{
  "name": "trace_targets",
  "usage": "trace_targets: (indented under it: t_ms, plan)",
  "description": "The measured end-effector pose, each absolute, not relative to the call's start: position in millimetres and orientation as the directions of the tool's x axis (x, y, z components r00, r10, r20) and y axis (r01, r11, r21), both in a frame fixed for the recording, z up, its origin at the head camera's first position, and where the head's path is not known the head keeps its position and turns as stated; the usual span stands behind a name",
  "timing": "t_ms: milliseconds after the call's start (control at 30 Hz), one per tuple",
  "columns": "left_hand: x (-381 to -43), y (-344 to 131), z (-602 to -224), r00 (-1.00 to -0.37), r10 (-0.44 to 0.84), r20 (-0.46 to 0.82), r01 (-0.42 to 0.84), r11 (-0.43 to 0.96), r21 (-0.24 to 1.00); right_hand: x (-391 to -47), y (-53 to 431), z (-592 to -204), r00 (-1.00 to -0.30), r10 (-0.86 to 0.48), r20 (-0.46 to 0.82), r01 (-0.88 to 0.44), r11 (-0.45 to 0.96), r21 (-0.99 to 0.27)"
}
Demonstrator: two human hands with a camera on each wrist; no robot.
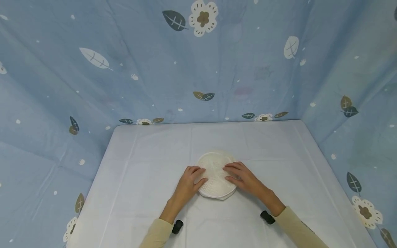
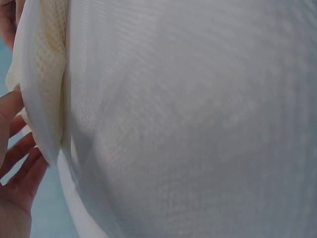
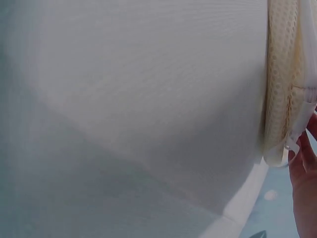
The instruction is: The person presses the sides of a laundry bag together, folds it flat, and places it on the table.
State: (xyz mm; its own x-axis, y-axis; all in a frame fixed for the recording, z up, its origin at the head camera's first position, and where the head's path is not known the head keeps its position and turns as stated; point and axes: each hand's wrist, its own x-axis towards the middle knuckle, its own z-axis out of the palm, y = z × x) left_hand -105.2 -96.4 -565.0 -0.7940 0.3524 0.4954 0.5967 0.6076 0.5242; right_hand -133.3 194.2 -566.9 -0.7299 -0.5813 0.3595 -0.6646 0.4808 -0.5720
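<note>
A round, cream-white mesh laundry bag (image 1: 215, 177) lies flat on the white-covered table. My left hand (image 1: 190, 181) rests on its left edge, thumb and fingers spread apart on the top. On the right edge my right hand (image 1: 245, 177) touches the bag in the same way. In the left wrist view, fingers (image 2: 22, 156) of the left hand meet the bag's white rim, with the honeycomb mesh (image 2: 51, 69) below it. The right wrist view shows the bag's side (image 3: 281, 74) with a seam, and the right hand (image 3: 304, 168) beside a small white tab.
The table (image 1: 149, 193) has a white cloth with fold creases. Blue fabric (image 1: 155, 69) printed with leaves and flowers hangs behind it and at both sides. Black wrist devices (image 1: 177, 227) sit under the two forearms.
</note>
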Motion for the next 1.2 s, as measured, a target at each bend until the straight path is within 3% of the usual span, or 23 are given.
trace_targets:
  t_ms: [433,800,1200]
  plan:
    - [-109,-101,-567,-0.831,0.35,0.432,0.552,0.62,0.558,-142,188,-572,-0.705,-0.594,0.387,-0.697,0.483,-0.53]
    - [-114,-102,-560,-0.843,0.294,0.45,0.526,0.62,0.582,-145,193,-558,-0.662,-0.603,0.445,-0.744,0.461,-0.483]
    - [-124,-112,-555,-0.78,0.211,0.589,0.566,0.639,0.521,-150,202,-550,-0.643,-0.546,0.536,-0.763,0.515,-0.391]
